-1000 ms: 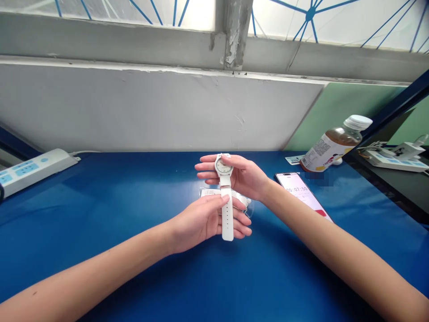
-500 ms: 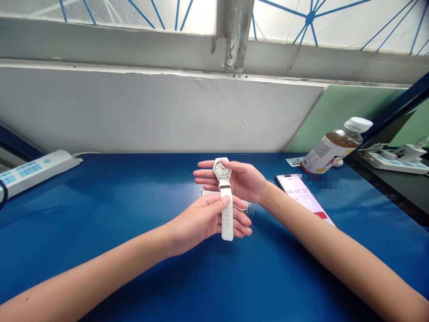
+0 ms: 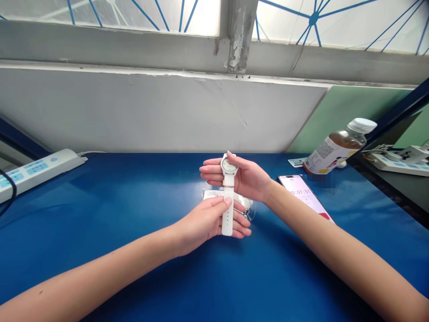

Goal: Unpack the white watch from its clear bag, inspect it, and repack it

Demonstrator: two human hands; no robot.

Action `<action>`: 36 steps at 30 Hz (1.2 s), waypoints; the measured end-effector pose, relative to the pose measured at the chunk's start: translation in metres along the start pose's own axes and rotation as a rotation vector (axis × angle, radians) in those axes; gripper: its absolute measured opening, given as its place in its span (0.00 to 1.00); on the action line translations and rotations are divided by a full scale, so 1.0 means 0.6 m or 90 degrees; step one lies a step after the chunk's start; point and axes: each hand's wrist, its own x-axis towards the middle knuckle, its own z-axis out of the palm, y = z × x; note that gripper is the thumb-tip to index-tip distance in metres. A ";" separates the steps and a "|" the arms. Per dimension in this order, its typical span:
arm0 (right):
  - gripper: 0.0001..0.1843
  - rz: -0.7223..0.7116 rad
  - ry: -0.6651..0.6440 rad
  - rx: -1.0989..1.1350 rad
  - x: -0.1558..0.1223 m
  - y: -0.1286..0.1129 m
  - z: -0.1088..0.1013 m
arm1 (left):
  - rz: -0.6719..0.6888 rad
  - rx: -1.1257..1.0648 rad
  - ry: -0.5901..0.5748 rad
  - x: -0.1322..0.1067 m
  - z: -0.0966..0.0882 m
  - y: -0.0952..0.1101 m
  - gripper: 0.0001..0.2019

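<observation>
A white wristwatch (image 3: pixel 229 180) with a round white dial is held upright lengthwise between both hands. My left hand (image 3: pixel 211 213) pinches the lower, holed strap, thumb on top and fingers spread beneath. At the upper end, my right hand (image 3: pixel 250 176) holds the watch by its case, the thumb at the dial's top edge and the fingers stretched behind. Behind the hands lies a clear plastic bag (image 3: pixel 208 193) with something white in it, partly hidden by the fingers and strap.
On the blue table (image 3: pixel 134 192), a phone (image 3: pixel 303 197) showing a timer lies by my right forearm. A drink bottle (image 3: pixel 335 150) leans beyond it, near a small card (image 3: pixel 296 163). Power strips stand at the left (image 3: pixel 40 170) and far right (image 3: pixel 398 164).
The watch and both hands have shifted slightly right in view, and the watch has risen a little. More of the plastic bag shows. Both grips stay the same.
</observation>
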 end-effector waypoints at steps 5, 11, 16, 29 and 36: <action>0.28 0.037 -0.056 -0.017 -0.006 -0.012 -0.001 | 0.011 -0.002 -0.008 -0.001 0.001 0.004 0.18; 0.18 0.023 -0.027 -0.039 -0.010 -0.007 0.006 | 0.010 -0.002 -0.010 0.001 0.002 0.005 0.17; 0.16 0.023 0.003 -0.010 -0.008 0.001 0.020 | -0.018 0.010 0.005 0.004 0.003 0.006 0.18; 0.16 0.008 0.125 -0.046 -0.010 -0.013 0.009 | 0.025 0.023 0.001 0.007 0.000 0.007 0.15; 0.19 -0.007 0.098 0.028 -0.009 -0.014 0.013 | 0.060 0.087 0.037 0.001 0.004 0.013 0.12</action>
